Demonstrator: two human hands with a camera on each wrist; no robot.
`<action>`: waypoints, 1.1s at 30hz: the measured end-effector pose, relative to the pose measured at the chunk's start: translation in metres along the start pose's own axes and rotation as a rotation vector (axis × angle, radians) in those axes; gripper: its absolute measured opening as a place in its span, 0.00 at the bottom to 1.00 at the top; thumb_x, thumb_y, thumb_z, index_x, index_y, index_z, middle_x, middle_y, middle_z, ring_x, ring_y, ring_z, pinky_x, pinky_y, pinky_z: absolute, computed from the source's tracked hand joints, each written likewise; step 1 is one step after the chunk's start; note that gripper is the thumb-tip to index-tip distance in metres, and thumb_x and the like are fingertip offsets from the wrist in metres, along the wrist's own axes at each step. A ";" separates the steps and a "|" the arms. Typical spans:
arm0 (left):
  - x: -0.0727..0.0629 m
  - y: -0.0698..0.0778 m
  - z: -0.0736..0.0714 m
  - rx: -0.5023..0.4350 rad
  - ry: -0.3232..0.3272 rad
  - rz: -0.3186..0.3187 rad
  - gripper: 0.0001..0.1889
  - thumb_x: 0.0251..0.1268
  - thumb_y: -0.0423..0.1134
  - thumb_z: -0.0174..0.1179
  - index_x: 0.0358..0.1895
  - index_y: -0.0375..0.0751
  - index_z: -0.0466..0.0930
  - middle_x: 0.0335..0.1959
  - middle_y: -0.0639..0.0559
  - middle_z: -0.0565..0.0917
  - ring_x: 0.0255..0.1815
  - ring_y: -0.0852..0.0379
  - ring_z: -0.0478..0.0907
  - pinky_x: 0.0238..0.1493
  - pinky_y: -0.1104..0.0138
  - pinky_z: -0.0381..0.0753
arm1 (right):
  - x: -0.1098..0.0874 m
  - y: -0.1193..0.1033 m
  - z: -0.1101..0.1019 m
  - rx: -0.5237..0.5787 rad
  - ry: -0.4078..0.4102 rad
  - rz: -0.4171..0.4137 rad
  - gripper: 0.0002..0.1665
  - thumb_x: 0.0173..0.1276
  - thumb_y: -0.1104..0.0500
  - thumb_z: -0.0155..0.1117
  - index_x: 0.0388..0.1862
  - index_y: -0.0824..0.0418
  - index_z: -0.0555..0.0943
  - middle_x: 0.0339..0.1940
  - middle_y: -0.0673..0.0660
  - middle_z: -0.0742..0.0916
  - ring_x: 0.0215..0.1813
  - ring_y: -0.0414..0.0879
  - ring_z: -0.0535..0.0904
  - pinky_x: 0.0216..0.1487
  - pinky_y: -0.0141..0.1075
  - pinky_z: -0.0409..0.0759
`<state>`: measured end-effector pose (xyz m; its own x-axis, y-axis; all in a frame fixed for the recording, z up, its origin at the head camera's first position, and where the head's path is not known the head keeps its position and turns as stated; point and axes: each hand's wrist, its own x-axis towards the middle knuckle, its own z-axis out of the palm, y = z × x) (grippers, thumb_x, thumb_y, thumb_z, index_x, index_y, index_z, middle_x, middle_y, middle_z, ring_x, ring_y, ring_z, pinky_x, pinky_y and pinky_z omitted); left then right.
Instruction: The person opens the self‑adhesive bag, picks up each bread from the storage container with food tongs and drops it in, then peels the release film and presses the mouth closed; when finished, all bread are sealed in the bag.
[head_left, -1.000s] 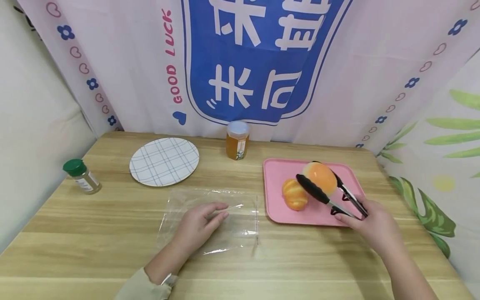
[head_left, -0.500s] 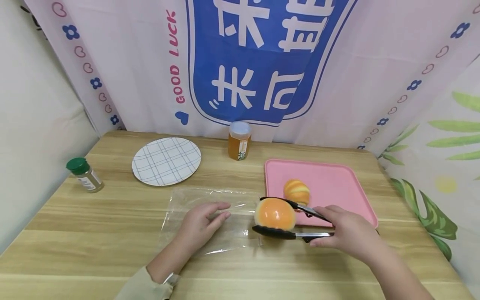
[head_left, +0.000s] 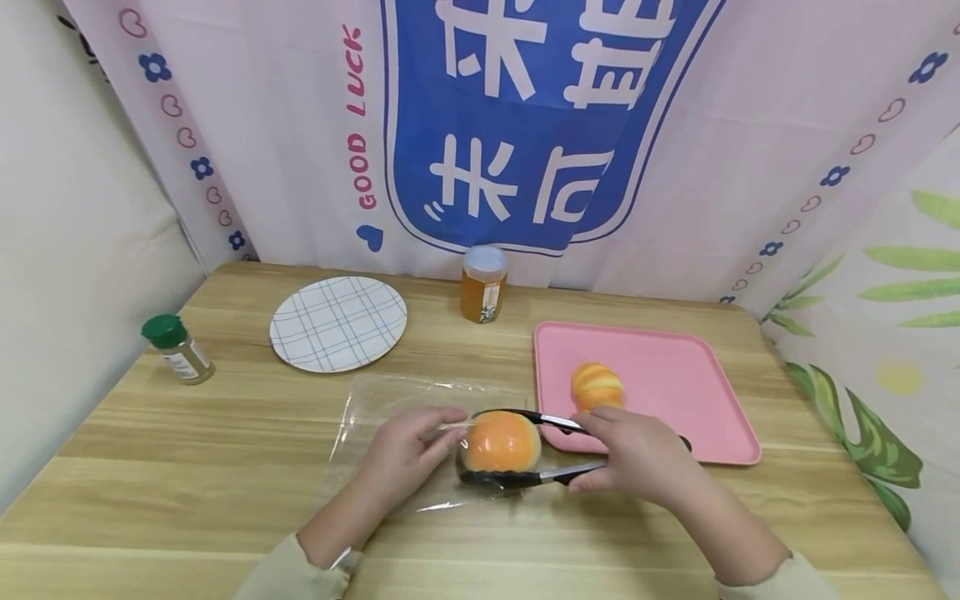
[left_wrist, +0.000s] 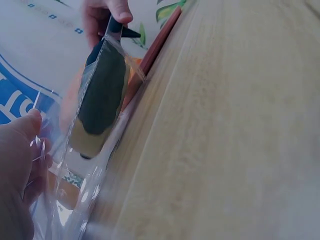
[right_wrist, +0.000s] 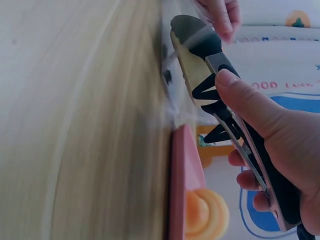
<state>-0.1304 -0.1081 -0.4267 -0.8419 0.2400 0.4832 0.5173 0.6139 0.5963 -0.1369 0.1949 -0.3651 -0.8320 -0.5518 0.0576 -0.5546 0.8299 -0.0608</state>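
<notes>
The tongs [head_left: 525,479], gripped by the right hand [head_left: 637,452], now bring the orange bun [head_left: 501,442] into the clear bag [head_left: 393,394] that the left hand [head_left: 401,450] pinches, leaving 1 roll [head_left: 596,385] on the tray [head_left: 671,392].

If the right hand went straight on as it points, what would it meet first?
Probably more of the clear bag, whose film overlaps the tongs and bun the right hand holds. The left hand, pinching the bag, sits near that line; depth is unclear.

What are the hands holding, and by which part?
Right hand: tongs, by the handles, their tips clamping a bun. Left hand: clear bag, by its upper layer.
</notes>
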 end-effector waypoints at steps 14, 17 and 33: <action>0.013 0.023 -0.011 0.107 0.012 0.194 0.07 0.61 0.41 0.67 0.41 0.46 0.87 0.39 0.56 0.90 0.42 0.59 0.87 0.49 0.63 0.86 | 0.009 -0.017 0.003 -0.068 0.025 -0.029 0.46 0.41 0.32 0.77 0.56 0.55 0.81 0.47 0.52 0.86 0.48 0.51 0.85 0.40 0.45 0.85; 0.019 0.033 -0.016 0.162 -0.024 0.238 0.07 0.61 0.42 0.67 0.41 0.47 0.87 0.38 0.57 0.90 0.41 0.60 0.86 0.50 0.62 0.85 | 0.010 -0.018 0.003 -0.073 0.013 -0.023 0.47 0.41 0.32 0.77 0.57 0.56 0.80 0.49 0.54 0.86 0.50 0.52 0.85 0.41 0.46 0.85; 0.012 0.028 -0.021 0.115 -0.105 0.152 0.09 0.62 0.42 0.66 0.43 0.46 0.87 0.42 0.55 0.90 0.45 0.57 0.86 0.53 0.60 0.85 | 0.006 -0.010 0.019 0.062 0.012 0.003 0.46 0.39 0.29 0.76 0.57 0.49 0.81 0.51 0.48 0.86 0.50 0.47 0.84 0.42 0.43 0.84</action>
<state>-0.1228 -0.1042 -0.3908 -0.7701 0.4097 0.4890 0.6237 0.6448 0.4418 -0.1367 0.1818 -0.3832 -0.8336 -0.5480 0.0690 -0.5523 0.8246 -0.1229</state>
